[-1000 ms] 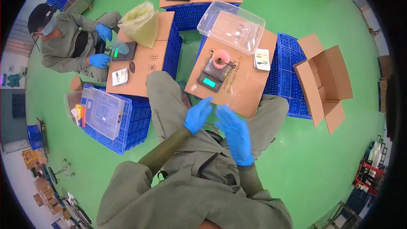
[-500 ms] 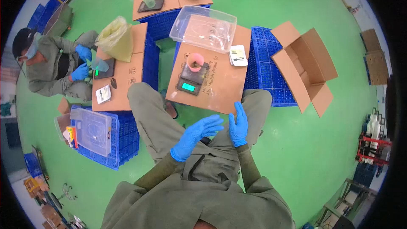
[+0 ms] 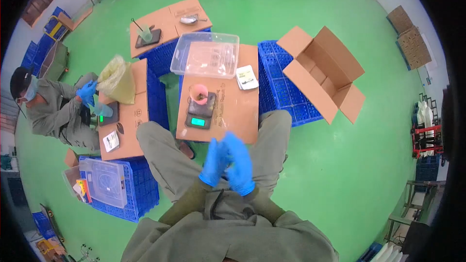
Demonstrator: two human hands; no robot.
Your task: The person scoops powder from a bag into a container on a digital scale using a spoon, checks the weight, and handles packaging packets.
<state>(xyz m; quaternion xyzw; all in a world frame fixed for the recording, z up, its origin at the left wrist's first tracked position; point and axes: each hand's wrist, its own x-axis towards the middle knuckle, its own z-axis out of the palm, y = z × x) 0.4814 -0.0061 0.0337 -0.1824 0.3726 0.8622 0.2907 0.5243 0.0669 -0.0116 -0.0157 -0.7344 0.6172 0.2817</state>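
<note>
My left hand [image 3: 213,163] and my right hand [image 3: 238,163], both in blue gloves, are brought together above my lap, palms facing. The fingers are stretched out and somewhat blurred, and nothing shows in either hand. Just beyond them lies a cardboard sheet [image 3: 238,123] on a blue crate. On it a pink cup [image 3: 198,94] with something dark inside stands on a black scale [image 3: 198,120] with a lit display. A clear plastic bin [image 3: 206,54] and a stack of printed cards [image 3: 247,77] are behind the scale.
On the left a co-worker [image 3: 58,106] in blue gloves sits by a yellowish bag [image 3: 117,81], a second scale and a cup. An open carton [image 3: 326,75] rests on a blue crate [image 3: 286,92] at the right. Farther back, a metal scoop [image 3: 190,19] lies on cardboard.
My hands have come together from apart. The view has shifted, bringing more of the far floor into sight. The co-worker's hands have risen from the cup toward the bag.
</note>
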